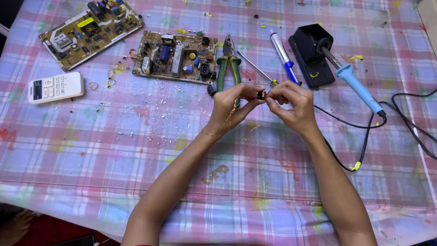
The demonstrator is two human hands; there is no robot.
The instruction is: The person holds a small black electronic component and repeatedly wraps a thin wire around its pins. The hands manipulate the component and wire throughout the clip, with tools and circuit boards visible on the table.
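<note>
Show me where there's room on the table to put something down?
The widest bare cloth lies in front of the white remote, left of the left hand. More bare cloth sits at the near edge, right of the right hand, below the black cord. The far side is crowded: circuit boards, pliers, soldering iron.

Table: fills almost the whole view, its edge running along 6 o'clock.
Cloth (114,155): plaid in pink, lilac and pale blue, with faded flower prints and bright paint flecks.
Floor (50,230): a dark red strip at 7 o'clock, below the table edge.
Light: soft and even, with no hard shadows.
</note>
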